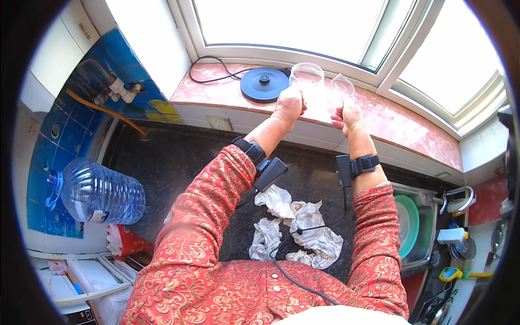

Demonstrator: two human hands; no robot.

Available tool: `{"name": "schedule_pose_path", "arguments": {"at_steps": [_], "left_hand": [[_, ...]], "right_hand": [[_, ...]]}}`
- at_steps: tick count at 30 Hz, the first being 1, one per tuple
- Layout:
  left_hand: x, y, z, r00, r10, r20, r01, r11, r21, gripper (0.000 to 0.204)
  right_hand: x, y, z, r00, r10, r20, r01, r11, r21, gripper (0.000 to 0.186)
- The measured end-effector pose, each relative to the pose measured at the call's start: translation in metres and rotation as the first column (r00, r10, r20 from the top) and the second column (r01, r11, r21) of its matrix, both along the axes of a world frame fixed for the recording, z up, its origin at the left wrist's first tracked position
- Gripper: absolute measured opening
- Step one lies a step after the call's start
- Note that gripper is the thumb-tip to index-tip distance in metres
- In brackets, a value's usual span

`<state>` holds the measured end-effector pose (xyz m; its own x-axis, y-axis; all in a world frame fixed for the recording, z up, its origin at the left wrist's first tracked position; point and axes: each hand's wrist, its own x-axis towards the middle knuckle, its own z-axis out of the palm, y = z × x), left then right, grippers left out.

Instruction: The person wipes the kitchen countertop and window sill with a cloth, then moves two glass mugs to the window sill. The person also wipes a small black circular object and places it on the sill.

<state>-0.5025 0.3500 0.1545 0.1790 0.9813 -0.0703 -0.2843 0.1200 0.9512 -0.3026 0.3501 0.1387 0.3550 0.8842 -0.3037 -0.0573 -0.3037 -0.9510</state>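
Note:
Both my arms reach forward to the pink windowsill [403, 116]. My left hand [291, 106] is closed at the near edge of a clear, round-rimmed container [307, 69], and seems to grip it. Curled fingers of my right hand [349, 115] meet the lower end of a second clear, cup-like vessel [342, 84]. Glare washes out both vessels, so their lower parts are hard to see. Just left of my left hand, a round dark-blue kettle base [264, 84] lies on the sill with its black cord [208, 81].
Crumpled white cloths [311, 230] lie on the black countertop [179, 157] before me. At left, a large clear water bottle [103, 192] rests on its side. A green basin [406, 225] sits in the metal sink [428, 233] at right. Window frames [325, 59] rise behind the sill.

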Motion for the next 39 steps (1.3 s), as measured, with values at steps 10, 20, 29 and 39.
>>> {"name": "schedule_pose_path", "arguments": {"at_steps": [10, 20, 29, 39], "left_hand": [[0.019, 0.044, -0.031, 0.939, 0.08, -0.334, 0.001, 0.972, 0.237, 0.022], [0.036, 0.055, -0.01, 0.986, 0.118, -0.121, -0.118, 0.993, 0.011, 0.046], [-0.023, 0.001, -0.011, 0.993, 0.117, -0.023, -0.115, 0.991, 0.069, 0.037], [-0.21, -0.162, -0.095, 0.795, 0.323, -0.513, -0.303, 0.945, 0.125, 0.023]], "right_hand": [[0.006, 0.021, 0.004, 0.999, 0.041, -0.023, -0.04, 0.998, 0.038, 0.055], [0.011, -0.017, 0.002, 1.0, 0.002, 0.025, -0.007, 0.98, 0.198, 0.049], [0.015, -0.176, -0.082, 0.96, 0.117, 0.254, -0.142, 0.986, 0.084, 0.02], [-0.089, -0.236, -0.139, 0.391, 0.405, 0.827, -0.709, 0.705, -0.01, 0.073]]}}
